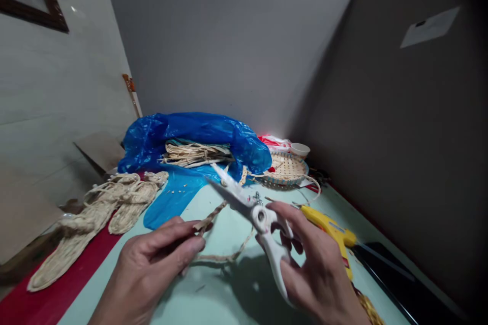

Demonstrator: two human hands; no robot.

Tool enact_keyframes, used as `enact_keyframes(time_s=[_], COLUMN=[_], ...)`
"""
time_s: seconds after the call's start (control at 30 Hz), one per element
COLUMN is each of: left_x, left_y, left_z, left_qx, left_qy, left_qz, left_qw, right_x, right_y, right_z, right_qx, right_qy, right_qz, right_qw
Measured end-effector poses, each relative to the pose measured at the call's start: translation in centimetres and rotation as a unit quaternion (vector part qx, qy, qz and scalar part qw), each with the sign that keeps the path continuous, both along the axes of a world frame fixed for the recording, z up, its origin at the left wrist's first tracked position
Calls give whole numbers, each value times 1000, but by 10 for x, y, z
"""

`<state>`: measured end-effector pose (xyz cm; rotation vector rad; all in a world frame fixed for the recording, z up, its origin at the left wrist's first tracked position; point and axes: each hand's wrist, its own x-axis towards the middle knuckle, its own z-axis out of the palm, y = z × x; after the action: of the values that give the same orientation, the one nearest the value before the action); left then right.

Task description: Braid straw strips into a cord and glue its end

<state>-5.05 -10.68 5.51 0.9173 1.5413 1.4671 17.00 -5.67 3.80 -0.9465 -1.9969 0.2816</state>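
My left hand (156,259) pinches the end of a twisted straw cord (216,213) between thumb and fingers. From that pinch the cord runs up behind the scissor blades, and a length of it loops over the tabletop below. In my right hand (316,259) is a pair of white-handled scissors (261,216), with fingers and thumb in the handles. The blades stand apart and point up and to the left, close to the cord. Whether the cord touches the blades I cannot tell.
A blue plastic bag (198,127) holds a bundle of dry straw (196,155) at the back. Woven straw sandals (91,213) lie left. To the right are a round woven basket (287,167), a white bowl (300,150), a yellow glue gun (328,226) and a black flat device (404,274).
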Motion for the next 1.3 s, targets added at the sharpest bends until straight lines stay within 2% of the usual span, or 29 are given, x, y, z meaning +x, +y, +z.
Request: enact_keyframes(time_s=[0.07,0.17,0.33,0.53,0.67,0.8,0.97,1.1,1.2,1.3], left_x=[-3,-6,-5,5,7,7,0,-9,-10,-4], left_y=[1,1,-3,-3,-3,-5,-3,1,2,1], left_z=[3,6,7,15,17,13,-2,-14,-13,-6], left_qx=[-8,-2,-2,19,22,4,-4,2,22,52], left_qy=[-67,-110,-154,-159,-143,-169,-159,-145,-146,-144], left_qz=[14,32,34,-1,2,23,71,90,87,68], left_qw=[998,993,988,987,990,985,985,985,985,986], right_x=[2,4,4,3,3,2,-2,-3,-2,-2], right_y=[-1,2,7,7,4,4,4,4,3,0], right_z=[-1,-1,-3,-5,-3,-5,-12,-13,-12,-10], right_qx=[96,160,194,227,229,253,245,301,302,289], right_qy=[-66,-130,-195,-208,-206,-170,-143,-130,-138,-154], right_qz=[15,10,1,-26,-36,-27,-58,-64,-52,-63], right_qw=[993,978,961,951,951,952,957,942,942,943])
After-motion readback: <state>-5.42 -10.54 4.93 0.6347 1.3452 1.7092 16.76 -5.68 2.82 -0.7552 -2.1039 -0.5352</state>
